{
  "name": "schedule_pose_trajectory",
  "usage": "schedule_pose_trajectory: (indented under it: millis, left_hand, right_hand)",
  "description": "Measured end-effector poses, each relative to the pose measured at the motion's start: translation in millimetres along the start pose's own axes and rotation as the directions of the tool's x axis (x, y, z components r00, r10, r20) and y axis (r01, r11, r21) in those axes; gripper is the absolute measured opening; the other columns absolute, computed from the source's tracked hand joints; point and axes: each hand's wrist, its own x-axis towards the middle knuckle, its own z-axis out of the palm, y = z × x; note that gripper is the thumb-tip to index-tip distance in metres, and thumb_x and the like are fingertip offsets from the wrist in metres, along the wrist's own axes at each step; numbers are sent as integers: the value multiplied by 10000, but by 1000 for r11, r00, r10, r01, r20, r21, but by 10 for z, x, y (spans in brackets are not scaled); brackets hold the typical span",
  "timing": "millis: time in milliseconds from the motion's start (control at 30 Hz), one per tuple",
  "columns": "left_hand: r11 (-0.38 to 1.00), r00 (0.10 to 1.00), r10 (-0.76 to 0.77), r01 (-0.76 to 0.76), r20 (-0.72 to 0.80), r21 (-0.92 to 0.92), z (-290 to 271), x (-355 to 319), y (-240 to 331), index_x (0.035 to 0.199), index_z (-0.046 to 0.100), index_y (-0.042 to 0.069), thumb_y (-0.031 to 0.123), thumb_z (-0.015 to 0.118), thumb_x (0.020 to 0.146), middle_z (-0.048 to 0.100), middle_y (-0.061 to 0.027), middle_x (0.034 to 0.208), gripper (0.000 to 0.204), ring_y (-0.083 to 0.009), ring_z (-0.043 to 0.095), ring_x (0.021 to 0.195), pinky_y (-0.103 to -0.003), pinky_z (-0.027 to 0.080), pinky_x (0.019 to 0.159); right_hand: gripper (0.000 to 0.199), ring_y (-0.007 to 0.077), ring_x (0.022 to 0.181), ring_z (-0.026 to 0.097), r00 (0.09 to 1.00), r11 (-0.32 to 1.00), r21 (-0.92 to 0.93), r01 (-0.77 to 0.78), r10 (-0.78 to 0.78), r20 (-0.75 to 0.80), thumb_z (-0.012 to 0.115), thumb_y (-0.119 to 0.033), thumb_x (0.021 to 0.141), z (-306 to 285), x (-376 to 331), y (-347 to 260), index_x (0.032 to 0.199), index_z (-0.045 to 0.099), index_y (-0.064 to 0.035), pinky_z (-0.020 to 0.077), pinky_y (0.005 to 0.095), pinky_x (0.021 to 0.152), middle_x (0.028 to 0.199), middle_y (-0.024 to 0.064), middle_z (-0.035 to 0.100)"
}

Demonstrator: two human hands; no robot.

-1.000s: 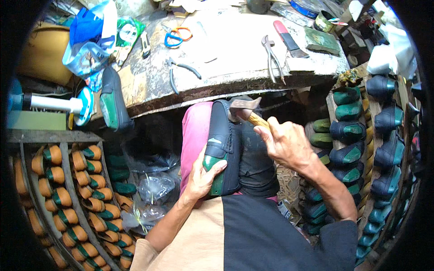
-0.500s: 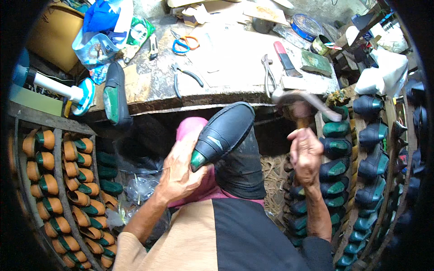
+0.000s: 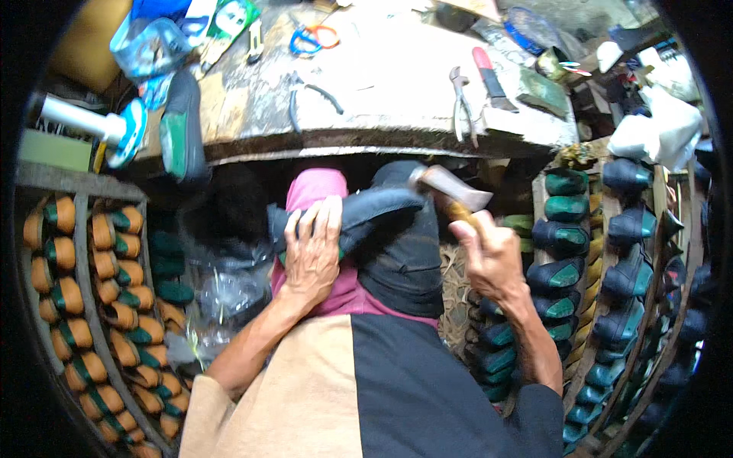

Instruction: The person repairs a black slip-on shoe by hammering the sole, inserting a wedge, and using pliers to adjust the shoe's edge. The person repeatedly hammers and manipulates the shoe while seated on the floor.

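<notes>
A black loafer [image 3: 378, 215] lies on its side across my lap, its toe pointing right and slightly blurred. My left hand [image 3: 311, 240] is wrapped over its heel end, where a bit of green shows beneath the fingers. In my right hand [image 3: 492, 258] is a hammer [image 3: 458, 188], gripped by its wooden handle. The hammer's head is right at the shoe's toe; whether they touch I cannot tell. Another black shoe [image 3: 182, 126] with a green heel part rests at the bench's left front edge.
On the worn bench [image 3: 366, 114] lie pliers [image 3: 313, 103], orange-and-blue scissors [image 3: 314, 40], pincers [image 3: 462, 107], a red-handled knife [image 3: 491, 76] and a green block [image 3: 542, 91]. Racks of tan shoes [image 3: 74, 332] stand left, racks of black and green shoes [image 3: 630, 229] right.
My left hand has turned the loafer from upright onto its side, toe to the right. My right hand has swung the hammer leftward to the toe. The view has shifted slightly.
</notes>
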Motion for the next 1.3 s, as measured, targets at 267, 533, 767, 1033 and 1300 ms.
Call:
schedule_pose_trajectory:
  millis: [267,533,767,1033,1300]
  left_hand:
    - [1000,1000,-7,7,3,18,-10,-17,21,1712,448,13,145,634,956,560,-137,1675,790,-311,534,1514,-549,325,1300]
    - [893,981,-125,175,146,-414,-557,377,-228,1666,508,56,76,929,680,635,-195,1492,1072,-410,597,1361,-536,427,1194]
    - [-384,846,103,518,522,-764,-983,472,-536,1673,523,-21,336,989,909,699,-118,1546,963,-201,695,1351,-373,508,1220]
    - [-587,667,219,673,712,-450,-325,4,-451,1742,428,-28,268,719,1133,572,-163,1707,737,-245,614,1506,-402,445,1313]
    - [-437,604,-53,702,795,-562,-564,-128,-1727,1651,544,-40,734,368,1183,737,-197,1500,922,-325,740,1345,-525,560,1209]
  right_hand:
    - [351,430,670,769,970,929,-312,198,-141,196,649,-357,1164,333,120,46,1074,638,-18,588,514,567,744,214,729]
    - [475,348,532,645,934,934,224,-278,317,-164,662,-415,1172,1109,-347,1223,898,649,-27,477,488,533,658,179,659]
    - [348,213,587,626,595,465,451,-762,778,204,681,-298,1106,1768,-620,2072,914,656,-10,490,432,562,704,80,645]
    - [310,564,1089,749,845,844,-46,-535,532,-63,665,-230,1033,1697,470,2096,1159,686,52,572,652,893,1057,354,773]
    - [192,546,864,791,901,891,-257,-374,414,125,712,-140,816,2272,1389,2508,782,803,26,650,597,838,926,323,797]
